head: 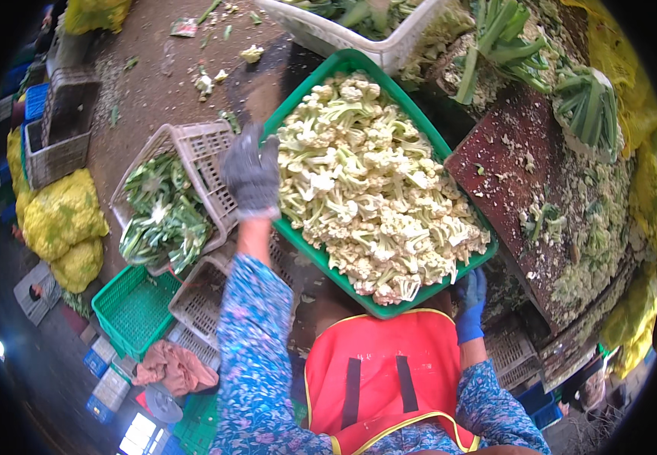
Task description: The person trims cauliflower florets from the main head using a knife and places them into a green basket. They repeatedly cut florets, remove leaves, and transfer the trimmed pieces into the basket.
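Note:
A green plastic crate [444, 147] heaped with cut cauliflower florets [362, 187] lies before me, against my red apron. My left hand [252, 173], in a grey glove, is at its left side; its fingers are blurred, and whether they grip the rim I cannot tell. At the crate's lower right corner is my right hand [469, 304] in a blue glove, its fingers partly hidden by the rim, so its hold is unclear.
At left stands a pale crate [206, 165] of cauliflower leaves, above an empty green basket [135, 307]. A dark red board [510, 176] with scraps and trimmed stalks lies at right. Another white crate [385, 54] holds leaves at the top. Yellow net sacks [67, 222] sit at far left.

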`<action>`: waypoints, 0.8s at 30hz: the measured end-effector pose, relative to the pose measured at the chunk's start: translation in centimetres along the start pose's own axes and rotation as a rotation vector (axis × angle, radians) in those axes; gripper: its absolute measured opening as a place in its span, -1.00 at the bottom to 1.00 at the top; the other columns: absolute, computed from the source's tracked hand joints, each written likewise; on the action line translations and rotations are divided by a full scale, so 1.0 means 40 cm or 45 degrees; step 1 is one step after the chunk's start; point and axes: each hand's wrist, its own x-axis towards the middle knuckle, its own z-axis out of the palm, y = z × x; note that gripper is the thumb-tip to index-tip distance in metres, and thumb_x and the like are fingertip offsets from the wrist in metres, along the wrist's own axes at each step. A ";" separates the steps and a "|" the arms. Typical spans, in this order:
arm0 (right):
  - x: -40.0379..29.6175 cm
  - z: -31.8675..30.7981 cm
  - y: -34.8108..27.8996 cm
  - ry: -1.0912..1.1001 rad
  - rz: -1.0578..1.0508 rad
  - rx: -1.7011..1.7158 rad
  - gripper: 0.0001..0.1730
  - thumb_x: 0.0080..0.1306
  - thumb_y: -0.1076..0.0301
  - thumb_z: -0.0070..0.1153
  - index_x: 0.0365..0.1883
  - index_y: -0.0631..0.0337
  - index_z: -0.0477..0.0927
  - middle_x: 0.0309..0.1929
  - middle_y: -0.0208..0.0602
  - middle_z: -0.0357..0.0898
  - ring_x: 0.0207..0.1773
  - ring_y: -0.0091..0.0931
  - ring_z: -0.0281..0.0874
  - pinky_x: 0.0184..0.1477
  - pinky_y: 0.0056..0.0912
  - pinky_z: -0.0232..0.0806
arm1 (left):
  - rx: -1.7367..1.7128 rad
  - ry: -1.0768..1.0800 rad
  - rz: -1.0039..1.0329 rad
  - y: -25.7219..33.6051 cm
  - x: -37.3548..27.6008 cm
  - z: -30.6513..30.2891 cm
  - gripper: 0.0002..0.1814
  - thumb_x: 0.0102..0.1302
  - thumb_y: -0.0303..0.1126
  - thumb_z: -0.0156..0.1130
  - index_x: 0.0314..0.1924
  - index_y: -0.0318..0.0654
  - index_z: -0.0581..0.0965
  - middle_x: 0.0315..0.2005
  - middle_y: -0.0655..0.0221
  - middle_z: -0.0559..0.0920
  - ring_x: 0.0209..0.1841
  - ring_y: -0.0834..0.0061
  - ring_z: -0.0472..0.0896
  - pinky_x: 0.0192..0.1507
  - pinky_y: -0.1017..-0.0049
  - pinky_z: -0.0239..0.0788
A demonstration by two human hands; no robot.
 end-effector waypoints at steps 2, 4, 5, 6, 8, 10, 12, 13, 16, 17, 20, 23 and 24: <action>0.037 -0.001 0.091 0.001 -0.631 -0.930 -0.41 0.45 0.21 0.07 0.36 0.28 0.30 0.26 -0.22 0.43 0.25 -0.42 0.42 0.24 -0.32 0.33 | -0.395 -0.348 -0.181 -0.025 0.078 0.096 -0.50 0.40 -0.01 0.14 0.14 -0.24 0.53 -0.02 0.05 0.63 -0.03 0.02 0.59 0.03 0.18 0.40; 0.024 0.067 0.080 0.084 -0.417 -0.573 -0.35 0.43 0.08 0.10 0.38 0.21 0.29 0.27 -0.23 0.42 0.25 -0.38 0.43 0.23 -0.26 0.36 | -0.445 -0.750 -0.475 0.050 0.184 0.051 -0.39 0.37 0.16 0.10 0.16 -0.18 0.53 0.00 0.01 0.63 0.05 -0.05 0.57 0.10 0.20 0.37; 0.014 0.140 0.031 0.171 0.062 0.266 -0.31 0.41 0.00 0.10 0.39 0.16 0.28 0.28 -0.26 0.42 0.26 -0.35 0.43 0.23 -0.21 0.37 | -0.557 -0.878 -0.561 0.050 0.202 0.042 -0.41 0.35 0.16 0.11 0.14 -0.14 0.54 -0.04 0.01 0.64 0.06 -0.03 0.57 0.10 0.18 0.36; 0.031 0.147 0.046 0.183 0.149 0.382 -0.28 0.40 -0.07 0.10 0.40 0.10 0.28 0.30 -0.28 0.42 0.24 -0.33 0.46 0.20 -0.16 0.40 | -0.532 -0.888 -0.401 -0.003 0.182 0.103 -0.42 0.35 0.15 0.11 0.13 -0.14 0.54 -0.03 0.00 0.64 0.06 -0.03 0.58 0.09 0.18 0.36; 0.030 0.179 0.026 0.181 0.202 0.526 -0.31 0.40 -0.06 0.10 0.36 0.14 0.33 0.25 -0.28 0.47 0.21 -0.33 0.49 0.18 -0.15 0.43 | -0.514 -0.903 -0.265 -0.058 0.156 0.167 -0.44 0.35 0.14 0.11 0.12 -0.13 0.55 -0.04 -0.01 0.64 0.05 -0.02 0.58 0.08 0.17 0.36; 0.047 0.167 0.027 0.239 0.219 0.470 -0.38 0.42 -0.02 0.09 0.29 0.22 0.42 0.16 -0.29 0.54 0.14 -0.36 0.53 0.12 -0.23 0.45 | -0.542 -0.914 -0.324 -0.027 0.164 0.127 -0.45 0.35 0.14 0.10 0.11 -0.12 0.56 -0.04 -0.01 0.64 0.04 -0.02 0.59 0.06 0.17 0.37; 0.091 0.131 0.060 0.362 -0.032 0.114 -0.44 0.43 0.02 0.08 0.23 0.23 0.47 0.12 -0.30 0.56 0.08 -0.40 0.56 0.06 -0.27 0.46 | -0.534 -1.004 -0.472 -0.031 0.134 0.127 -0.46 0.35 0.14 0.08 0.07 -0.13 0.58 -0.05 -0.01 0.64 0.04 -0.03 0.58 0.06 0.15 0.35; 0.118 0.099 0.095 0.411 -0.141 -0.071 -0.47 0.43 0.04 0.08 0.21 0.23 0.49 0.09 -0.31 0.57 0.04 -0.41 0.57 0.03 -0.29 0.47 | -0.543 -1.079 -0.423 -0.074 0.087 0.161 -0.46 0.34 0.13 0.08 0.06 -0.13 0.58 -0.06 -0.01 0.64 0.04 -0.03 0.57 0.06 0.14 0.35; 0.051 0.089 0.036 0.237 0.184 0.212 -0.50 0.43 0.05 0.09 0.17 0.23 0.51 0.05 -0.28 0.58 0.00 -0.42 0.59 -0.01 -0.26 0.49 | -0.529 -0.826 -0.286 -0.091 -0.059 0.066 -0.53 0.38 0.04 0.08 0.04 -0.17 0.57 -0.12 -0.03 0.63 -0.01 -0.09 0.57 -0.01 0.08 0.36; 0.088 0.082 0.025 0.240 0.196 0.191 -0.48 0.42 0.03 0.10 0.17 0.22 0.51 0.03 -0.27 0.59 -0.02 -0.41 0.60 -0.01 -0.24 0.50 | -0.430 -0.662 0.037 -0.119 -0.092 0.094 -0.54 0.39 0.03 0.08 0.03 -0.18 0.57 -0.13 -0.05 0.63 -0.03 -0.12 0.56 -0.02 0.06 0.35; 0.089 0.101 0.022 0.117 0.119 0.379 -0.45 0.40 0.02 0.13 0.19 0.22 0.47 0.03 -0.28 0.59 -0.03 -0.38 0.62 -0.02 -0.23 0.52 | -0.572 -0.740 -0.491 -0.100 -0.090 0.075 -0.59 0.40 -0.01 0.10 -0.01 -0.19 0.56 -0.15 -0.06 0.62 -0.05 -0.13 0.56 -0.07 0.07 0.38; 0.079 0.090 0.019 0.170 0.266 0.252 -0.41 0.40 0.03 0.13 0.27 0.19 0.40 0.14 -0.26 0.54 0.08 -0.37 0.59 0.05 -0.24 0.50 | -0.368 -0.766 -0.009 -0.137 -0.088 0.116 -0.59 0.41 -0.01 0.09 -0.07 -0.23 0.57 -0.17 -0.03 0.63 -0.05 -0.14 0.54 -0.10 0.07 0.37; 0.062 0.078 0.043 0.104 0.025 0.129 -0.43 0.40 0.04 0.12 0.25 0.19 0.42 0.13 -0.26 0.55 0.08 -0.37 0.59 0.06 -0.24 0.49 | -0.526 -0.743 -0.102 -0.180 -0.116 0.159 -0.59 0.41 -0.02 0.09 -0.06 -0.23 0.57 -0.16 -0.03 0.63 -0.05 -0.14 0.54 -0.09 0.07 0.37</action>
